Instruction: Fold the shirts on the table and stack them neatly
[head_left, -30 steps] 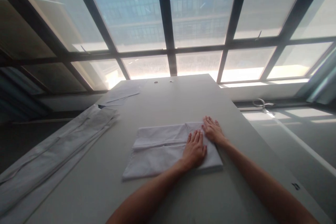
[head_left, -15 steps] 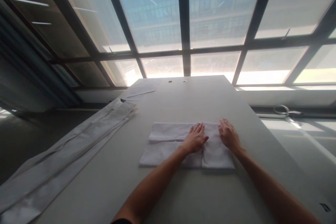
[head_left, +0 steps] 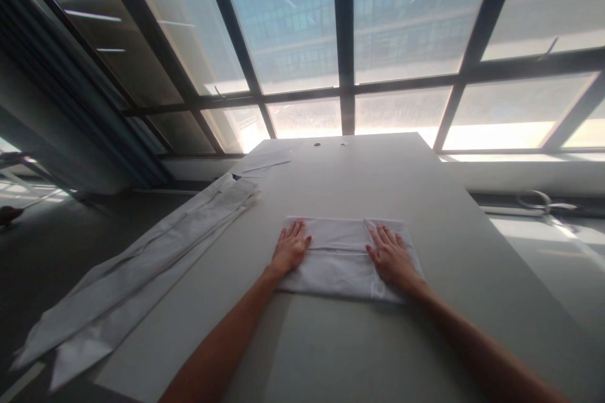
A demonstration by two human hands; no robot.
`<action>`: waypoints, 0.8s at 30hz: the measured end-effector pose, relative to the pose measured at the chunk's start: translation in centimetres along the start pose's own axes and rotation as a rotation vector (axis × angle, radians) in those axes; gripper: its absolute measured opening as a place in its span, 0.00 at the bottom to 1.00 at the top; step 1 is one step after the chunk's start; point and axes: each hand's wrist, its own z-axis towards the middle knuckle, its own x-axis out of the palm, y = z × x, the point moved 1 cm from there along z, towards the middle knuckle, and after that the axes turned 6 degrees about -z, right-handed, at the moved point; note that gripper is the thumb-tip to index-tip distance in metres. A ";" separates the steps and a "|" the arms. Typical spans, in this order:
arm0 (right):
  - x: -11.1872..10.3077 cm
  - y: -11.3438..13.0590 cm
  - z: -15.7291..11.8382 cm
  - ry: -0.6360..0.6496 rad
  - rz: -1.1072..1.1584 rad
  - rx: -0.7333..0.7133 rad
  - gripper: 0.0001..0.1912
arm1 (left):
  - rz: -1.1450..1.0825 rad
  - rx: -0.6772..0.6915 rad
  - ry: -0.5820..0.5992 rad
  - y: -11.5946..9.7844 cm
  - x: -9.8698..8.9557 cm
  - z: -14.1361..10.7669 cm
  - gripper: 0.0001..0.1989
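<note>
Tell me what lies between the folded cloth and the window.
In the head view, the table's far part, with a dark spot and a pale spot near its edge, and white sheets toward the far left corner.

1. No text, label, brand, number or sign can be read anywhere.
2. The folded white cloth [head_left: 340,274] shows no legible lettering on its visible surface.
3. The pale sheets [head_left: 269,156] at the far left corner of the desk [head_left: 331,346] are washed out by the light; whether they bear print cannot be told.
4. The long pile of white fabric [head_left: 155,264] along the left edge has no readable tag.
5. Nothing legible stands on the window panes [head_left: 300,19] or the building behind them.
</note>
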 end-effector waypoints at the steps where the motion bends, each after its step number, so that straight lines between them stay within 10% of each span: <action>1: 0.0 0.0 0.0 -0.004 0.000 0.000 0.32 | 0.008 -0.039 -0.011 1.1 -0.1 -0.3 0.29; 12: 0.4 -0.1 -0.1 -0.024 -0.003 0.011 0.32 | -0.290 -0.326 -0.229 5.8 -3.4 -2.3 0.21; 24: 0.2 -0.3 -0.1 -0.055 0.015 0.017 0.31 | -0.893 -0.453 -0.062 6.6 -3.9 -3.2 0.23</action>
